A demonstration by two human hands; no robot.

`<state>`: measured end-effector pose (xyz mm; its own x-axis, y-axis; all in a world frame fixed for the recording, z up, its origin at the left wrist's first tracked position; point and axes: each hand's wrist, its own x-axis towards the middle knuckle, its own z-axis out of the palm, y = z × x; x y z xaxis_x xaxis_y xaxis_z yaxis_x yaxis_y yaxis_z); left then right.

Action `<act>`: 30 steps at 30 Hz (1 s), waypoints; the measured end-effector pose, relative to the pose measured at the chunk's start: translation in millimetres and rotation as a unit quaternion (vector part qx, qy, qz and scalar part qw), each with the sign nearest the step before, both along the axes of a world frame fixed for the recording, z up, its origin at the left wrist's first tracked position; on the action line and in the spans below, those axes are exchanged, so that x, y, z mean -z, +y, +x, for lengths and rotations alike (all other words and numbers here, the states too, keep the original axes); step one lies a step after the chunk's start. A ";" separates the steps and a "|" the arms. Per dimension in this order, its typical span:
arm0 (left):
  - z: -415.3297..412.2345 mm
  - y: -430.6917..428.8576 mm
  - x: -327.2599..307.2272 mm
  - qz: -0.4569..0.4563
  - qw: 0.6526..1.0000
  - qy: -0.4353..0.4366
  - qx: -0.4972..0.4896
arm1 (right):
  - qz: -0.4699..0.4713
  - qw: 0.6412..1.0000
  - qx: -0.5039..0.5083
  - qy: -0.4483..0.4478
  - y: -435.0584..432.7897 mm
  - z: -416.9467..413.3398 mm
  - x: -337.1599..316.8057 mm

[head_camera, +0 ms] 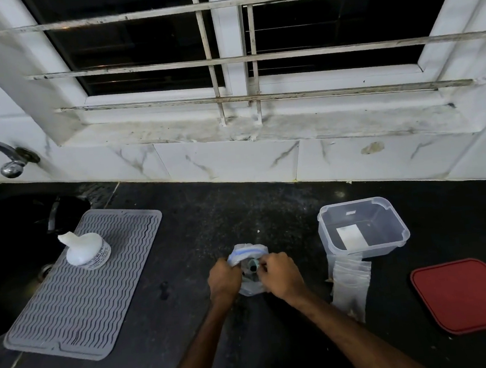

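Seemingly midway through bagging, the left hand (pixel 225 279) and the right hand (pixel 278 275) met just below the centre of the frame. Each had its fingers curled onto one side of the mouth of a small clear zip bag (pixel 247 253) that stood on the black desk (pixel 209 216). A dark, teal-tipped item (pixel 252 267) sat inside the bag; what it was could not be told. Whether the mouth was being spread or closed was unclear, but closing looked likelier. If so, the next move would call for lining up the blue strip and pressing it together along its length. Right of the hands lay a stack of spare bags (pixel 351 286), a red lid (pixel 466 296) and, beyond them, an open clear container (pixel 356 202). At left lay a grey mat (pixel 97 287) bearing a white bottle (pixel 86 250), with the sink (pixel 9 236) and tap (pixel 11 167) farther off.
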<state>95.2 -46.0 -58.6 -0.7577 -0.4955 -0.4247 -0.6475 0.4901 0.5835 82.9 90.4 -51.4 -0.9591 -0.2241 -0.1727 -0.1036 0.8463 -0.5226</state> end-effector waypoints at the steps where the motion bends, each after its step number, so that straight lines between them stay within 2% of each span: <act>1: -1.0 -0.6 -0.5 -0.001 1.000 -0.007 0.000 | -0.007 1.000 0.003 -0.003 -1.3 0.9 0.3; 8: 1.5 -3.0 3.5 0.009 1.000 -0.016 0.012 | -0.014 0.999 0.005 -0.051 -3.9 0.0 3.4; 14: 2.1 -12.1 4.0 0.085 0.996 0.025 0.028 | 0.001 0.997 0.036 -0.072 -8.9 -1.2 7.9; 19: -5.9 -17.0 -3.5 0.072 0.996 0.020 0.052 | -0.018 0.994 0.060 -0.091 -13.7 -2.5 11.8; 24: -6.0 -9.7 2.6 0.063 0.997 0.029 0.022 | -0.041 0.989 0.089 -0.110 -15.2 -3.8 10.6; 30: -4.8 -4.1 19.1 0.137 0.988 0.054 -0.047 | -0.075 0.979 0.109 -0.155 -14.1 -11.6 44.0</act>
<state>90.4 -50.1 -77.7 -0.7623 -0.4428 -0.4720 -0.6092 0.2446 0.7544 71.3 76.3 -95.3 -0.8938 -0.0656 -0.4436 0.2536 0.7419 -0.6207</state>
